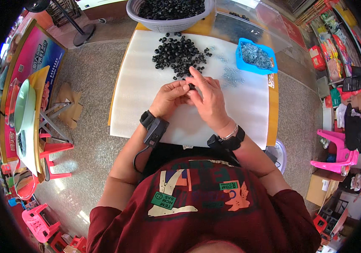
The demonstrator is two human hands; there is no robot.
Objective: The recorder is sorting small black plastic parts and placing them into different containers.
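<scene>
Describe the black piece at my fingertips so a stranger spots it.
Find the white sheet. Near its middle, your left hand and right hand meet at a small black piece. It is held; similar ones lie loose in the black pile beyond.

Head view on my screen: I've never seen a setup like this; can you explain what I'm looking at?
There's no machine: these are a person's bare hands. The single picture comes from a fisheye camera worn on the head, looking down, so straight edges bend. On the table, a white foam-like sheet bears a pile of small black bead-like pieces and scattered tiny pale bits. A blue basket of similar bits sits to the right; a grey colander of black pieces stands beyond. The left hand pinches one dark piece; the right hand is close beside it, contact unclear.
</scene>
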